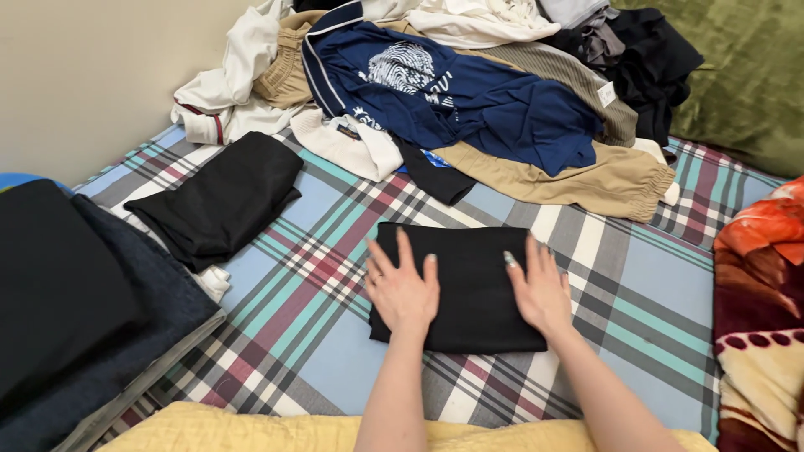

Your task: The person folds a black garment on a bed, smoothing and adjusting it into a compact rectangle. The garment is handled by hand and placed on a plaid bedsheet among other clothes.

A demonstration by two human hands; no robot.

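Plaid bedsheet (653, 301) in blue, grey, red and teal fills the head view, with a plain beige wall (84, 75) at the upper left.

Head view, centre: a folded black garment (473, 259) lies flat on the sheet, just below the middle of the frame. The left hand (404, 289) rests palm down on its left part, fingers spread and extended, gripping nothing. The right hand (540, 289) lies flat on its right part, likewise open with the fingers apart. Both hands cover part of the cloth, so its lower edge is only partly seen; both forearms are cut off by the bottom edge.

Upper centre: an unsorted clothes pile (469, 92) holds a navy printed shirt (452, 96), tan trousers (586, 176) and white and dark pieces; how many items lie beneath cannot be told.

Left: a second folded black piece (222, 197) lies apart from the hands. A stack of dark folded cloth (75, 310) at the lower left is cropped by the frame.

Right edge: an orange and maroon blanket (762, 318) is partly out of frame. A yellow cushion (251, 431) crosses the bottom.
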